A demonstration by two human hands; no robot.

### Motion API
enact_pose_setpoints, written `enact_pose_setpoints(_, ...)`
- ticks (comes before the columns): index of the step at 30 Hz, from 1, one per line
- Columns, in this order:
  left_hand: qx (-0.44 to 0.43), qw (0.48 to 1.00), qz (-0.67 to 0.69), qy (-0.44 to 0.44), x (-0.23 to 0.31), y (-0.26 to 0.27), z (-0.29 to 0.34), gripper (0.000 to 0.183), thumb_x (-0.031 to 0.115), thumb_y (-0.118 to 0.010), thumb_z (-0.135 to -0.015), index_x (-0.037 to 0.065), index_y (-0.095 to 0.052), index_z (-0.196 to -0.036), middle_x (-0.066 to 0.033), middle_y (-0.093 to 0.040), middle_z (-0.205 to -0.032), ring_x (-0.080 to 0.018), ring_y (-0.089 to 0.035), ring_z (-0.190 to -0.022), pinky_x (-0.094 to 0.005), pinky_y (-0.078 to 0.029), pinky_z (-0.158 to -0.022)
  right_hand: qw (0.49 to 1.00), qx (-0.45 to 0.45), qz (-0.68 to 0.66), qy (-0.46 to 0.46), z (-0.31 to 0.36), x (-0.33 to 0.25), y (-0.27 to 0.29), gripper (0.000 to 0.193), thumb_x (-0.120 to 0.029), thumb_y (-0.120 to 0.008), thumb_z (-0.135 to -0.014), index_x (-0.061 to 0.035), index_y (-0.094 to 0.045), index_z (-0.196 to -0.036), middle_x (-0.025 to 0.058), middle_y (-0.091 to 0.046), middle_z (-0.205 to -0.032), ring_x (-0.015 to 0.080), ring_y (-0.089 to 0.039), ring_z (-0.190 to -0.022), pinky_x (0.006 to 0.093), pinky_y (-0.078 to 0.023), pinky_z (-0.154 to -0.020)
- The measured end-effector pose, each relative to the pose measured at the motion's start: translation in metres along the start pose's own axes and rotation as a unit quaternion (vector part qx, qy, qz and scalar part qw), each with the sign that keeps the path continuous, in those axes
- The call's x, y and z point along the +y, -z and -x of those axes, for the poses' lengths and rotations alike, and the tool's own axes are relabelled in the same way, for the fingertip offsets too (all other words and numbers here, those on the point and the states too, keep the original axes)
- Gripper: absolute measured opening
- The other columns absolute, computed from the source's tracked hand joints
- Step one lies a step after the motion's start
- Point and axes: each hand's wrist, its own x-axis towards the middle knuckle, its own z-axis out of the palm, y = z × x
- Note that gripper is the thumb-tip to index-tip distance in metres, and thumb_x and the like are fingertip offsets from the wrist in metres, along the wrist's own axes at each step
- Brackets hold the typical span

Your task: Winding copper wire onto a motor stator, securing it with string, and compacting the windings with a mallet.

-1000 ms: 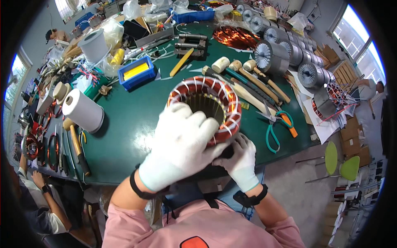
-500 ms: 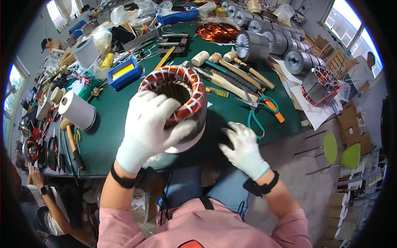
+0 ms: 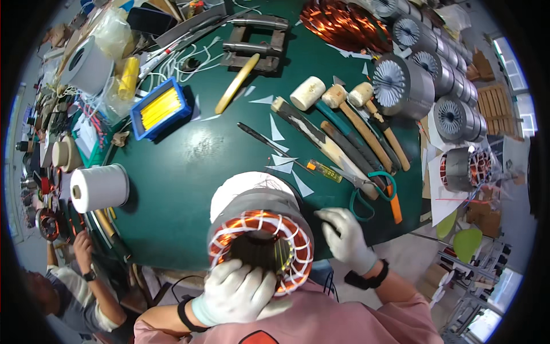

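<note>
A grey motor stator (image 3: 252, 202) leans toward me at the table's near edge, its ring of copper windings laced with white cord facing me. My left hand (image 3: 238, 292), in a white glove, is closed over the near rim of this ring, fingertips inside the bore. Behind the stator's far end shows a white round piece (image 3: 229, 195), partly hidden. To the right of the stator, apart from it, my gloved right hand (image 3: 346, 243) is held near the table edge. Its fingers are apart and loosely bent, with nothing visible in them.
Scissors (image 3: 366, 186), an orange-tipped cutter (image 3: 326, 171) and several mallets (image 3: 309, 93) lie to the right. Paper slips (image 3: 302, 182) are scattered mid-table. A blue bin (image 3: 163, 109) and white spool (image 3: 100, 188) stand left. More stators (image 3: 404, 86) line the back right; a person (image 3: 74, 292) sits at left.
The stator has tipped toward me, its wound end swinging from upward to facing me. My left hand has come down and nearer with its rim. The view has shifted; my right hand stays apart.
</note>
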Motion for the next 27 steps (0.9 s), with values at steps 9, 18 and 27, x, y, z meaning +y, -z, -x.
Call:
enact_pose_setpoints(9, -0.178, 0.974, 0.033, 0.137, 0.014, 0.011, -0.047, 0.042, 0.04, -0.081, -0.078, 0.007, -0.059, -0.092, -0.0046, -0.052, -0.074, -0.0233, -0.055, -0.066, -0.0391, -0.041, -0.062, 0.773, 0.03, -0.513, -0.371, 0.016, -0.071, -0.052, 0.04, -0.012, -0.054, -0.102, 0.005, -0.052, -0.139, 0.0122, -0.063, -0.129, 0.0187, -0.061, -0.116, 0.0301, -0.049, -0.102)
enact_pose_setpoints(18, -0.099, 0.959, 0.123, 0.234, -0.068, 0.06, -0.048, 0.036, 0.033, -0.079, -0.085, 0.003, -0.063, -0.097, -0.0103, -0.06, -0.074, -0.0317, -0.06, -0.067, -0.0429, -0.046, -0.068, 0.761, -0.003, -0.502, -0.411, -0.025, -0.077, -0.04, 0.044, -0.028, -0.048, -0.108, -0.0036, -0.051, -0.145, 0.0125, -0.062, -0.134, 0.0218, -0.063, -0.117, 0.0362, -0.052, -0.099)
enact_pose_setpoints(27, -0.066, 0.841, 0.203, 0.498, -0.089, 0.083, -0.055, 0.028, 0.02, -0.071, -0.092, -0.006, -0.063, -0.099, -0.0247, -0.067, -0.077, -0.0437, -0.069, -0.072, -0.0448, -0.054, -0.065, 0.605, 0.033, -0.708, -0.362, -0.065, -0.133, -0.064, 0.052, -0.039, -0.035, -0.112, -0.0092, -0.044, -0.153, 0.0074, -0.053, -0.153, 0.0236, -0.053, -0.138, 0.0451, -0.046, -0.112)
